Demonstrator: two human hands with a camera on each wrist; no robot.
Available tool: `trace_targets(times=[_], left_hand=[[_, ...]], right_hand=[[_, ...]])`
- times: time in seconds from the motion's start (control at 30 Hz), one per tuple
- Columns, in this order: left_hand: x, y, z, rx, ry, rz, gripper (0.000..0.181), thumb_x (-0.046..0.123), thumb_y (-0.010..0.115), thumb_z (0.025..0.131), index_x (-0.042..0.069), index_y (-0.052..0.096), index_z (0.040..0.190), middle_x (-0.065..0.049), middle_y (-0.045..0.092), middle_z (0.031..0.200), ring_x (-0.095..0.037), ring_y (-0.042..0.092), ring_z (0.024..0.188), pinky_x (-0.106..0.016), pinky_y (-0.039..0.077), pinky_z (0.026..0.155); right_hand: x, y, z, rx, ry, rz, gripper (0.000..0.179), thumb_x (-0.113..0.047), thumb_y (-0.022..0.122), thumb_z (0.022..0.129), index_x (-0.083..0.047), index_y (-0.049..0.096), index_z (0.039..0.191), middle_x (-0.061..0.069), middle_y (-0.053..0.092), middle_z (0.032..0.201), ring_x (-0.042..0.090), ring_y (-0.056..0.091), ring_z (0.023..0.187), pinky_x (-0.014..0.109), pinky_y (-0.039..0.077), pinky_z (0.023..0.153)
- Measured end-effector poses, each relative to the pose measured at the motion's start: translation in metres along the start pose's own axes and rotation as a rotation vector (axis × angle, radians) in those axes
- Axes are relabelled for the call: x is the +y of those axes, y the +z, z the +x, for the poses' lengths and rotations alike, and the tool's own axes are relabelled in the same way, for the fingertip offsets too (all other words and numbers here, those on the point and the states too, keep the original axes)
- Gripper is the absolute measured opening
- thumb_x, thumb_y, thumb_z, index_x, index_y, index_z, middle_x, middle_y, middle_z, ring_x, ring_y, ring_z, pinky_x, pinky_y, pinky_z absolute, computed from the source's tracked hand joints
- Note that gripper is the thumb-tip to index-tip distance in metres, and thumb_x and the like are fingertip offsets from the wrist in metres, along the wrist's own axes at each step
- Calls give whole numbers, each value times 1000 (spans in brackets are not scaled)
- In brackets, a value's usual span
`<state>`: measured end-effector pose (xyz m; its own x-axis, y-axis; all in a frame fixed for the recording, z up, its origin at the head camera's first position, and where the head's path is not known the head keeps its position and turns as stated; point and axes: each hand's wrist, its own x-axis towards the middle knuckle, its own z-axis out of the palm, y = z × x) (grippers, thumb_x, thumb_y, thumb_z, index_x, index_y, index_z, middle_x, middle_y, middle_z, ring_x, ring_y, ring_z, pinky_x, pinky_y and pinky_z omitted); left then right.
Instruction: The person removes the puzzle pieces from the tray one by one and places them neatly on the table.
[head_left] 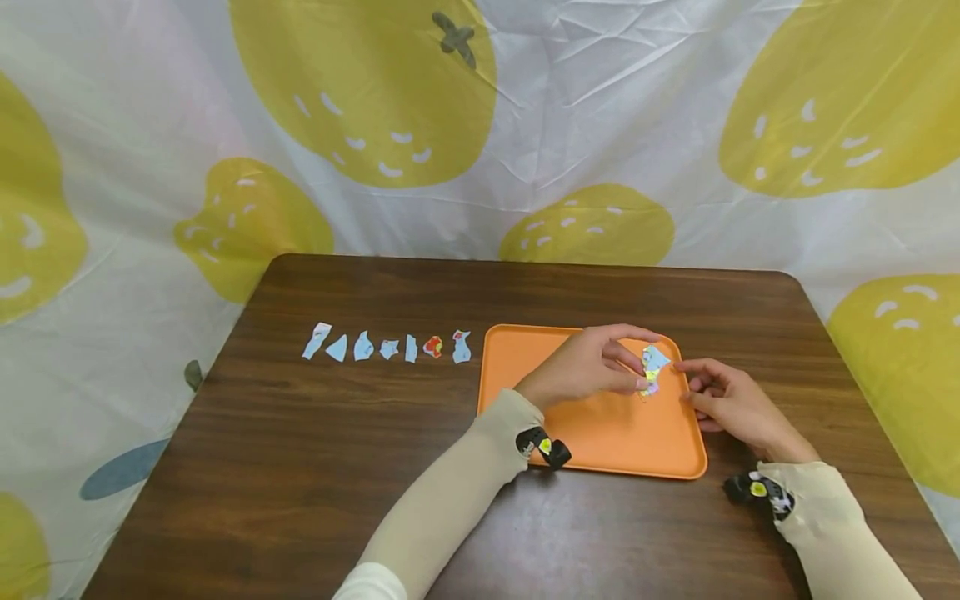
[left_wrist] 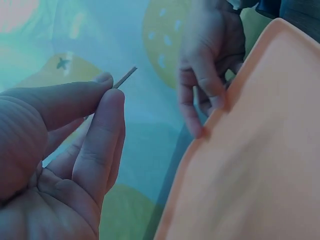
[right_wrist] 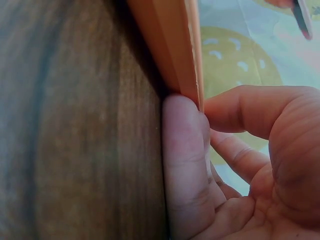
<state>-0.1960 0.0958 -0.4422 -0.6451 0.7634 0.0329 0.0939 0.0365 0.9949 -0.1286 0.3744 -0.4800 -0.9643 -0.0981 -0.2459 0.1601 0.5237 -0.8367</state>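
Observation:
My left hand [head_left: 588,364] is over the right part of an orange tray [head_left: 592,433]. Between thumb and finger it pinches a small torn paper scrap [head_left: 655,360], light blue with yellow and pink patches. From the left wrist view the scrap [left_wrist: 125,77] appears edge-on, as a thin strip held up off the tray. At the tray's right edge, my right hand [head_left: 731,400] grips the rim. Up close in the right wrist view, one finger [right_wrist: 185,145] lies against the table below the rim while the thumb touches the edge of the tray [right_wrist: 175,45].
Left of the tray, several torn scraps lie in a row on the brown wooden table [head_left: 300,467], among them a red one [head_left: 433,347] and a light blue triangle [head_left: 338,348]. Behind the table hangs a white cloth [head_left: 585,67] with yellow fruit shapes.

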Motion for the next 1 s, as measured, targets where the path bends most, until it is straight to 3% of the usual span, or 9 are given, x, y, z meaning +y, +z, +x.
trace_targets(times=[0.27,0.47,0.53,0.63,0.8,1.0], left_hand=[[9,-19,-18,37,44,-4,60,-4,76,92,18,63,146,-4,79,106,-15,78,95,-31,64,85],[9,-36,-35,45,31,-85,58,-5,74,93,13,62,147,-11,76,106,-47,74,99,-53,64,88],[8,-42,-41,54,29,-91,59,-6,75,92,13,62,147,-13,76,106,-51,72,100,-53,63,89],[7,-52,-49,72,32,-84,60,-5,76,92,12,61,148,-14,74,107,-47,73,98,-52,63,90],[4,-71,-63,128,21,-76,61,-5,78,91,10,60,148,-13,72,106,-25,76,88,-58,61,92],[1,-95,-83,203,12,-16,62,-4,80,90,9,60,148,-13,73,107,-17,75,89,-40,64,88]], right_hand=[[3,-1,1,1,0,-19,55,-9,66,104,0,46,154,18,51,116,11,66,82,35,66,71],[2,-2,-2,1,-11,-15,55,-10,67,104,-1,47,154,17,51,115,13,65,80,35,65,70],[2,-3,-2,0,-11,-16,54,-11,67,104,-2,48,154,18,50,115,13,65,80,35,66,70],[2,-4,-3,4,-10,-21,54,-11,67,103,-2,48,153,18,49,115,13,65,81,35,66,71],[3,-3,-3,5,-12,-18,54,-11,67,104,-2,48,154,18,49,116,13,65,82,36,66,71],[4,-3,-2,0,-10,-22,55,-13,67,104,-3,48,154,17,50,116,11,64,83,36,65,71]])
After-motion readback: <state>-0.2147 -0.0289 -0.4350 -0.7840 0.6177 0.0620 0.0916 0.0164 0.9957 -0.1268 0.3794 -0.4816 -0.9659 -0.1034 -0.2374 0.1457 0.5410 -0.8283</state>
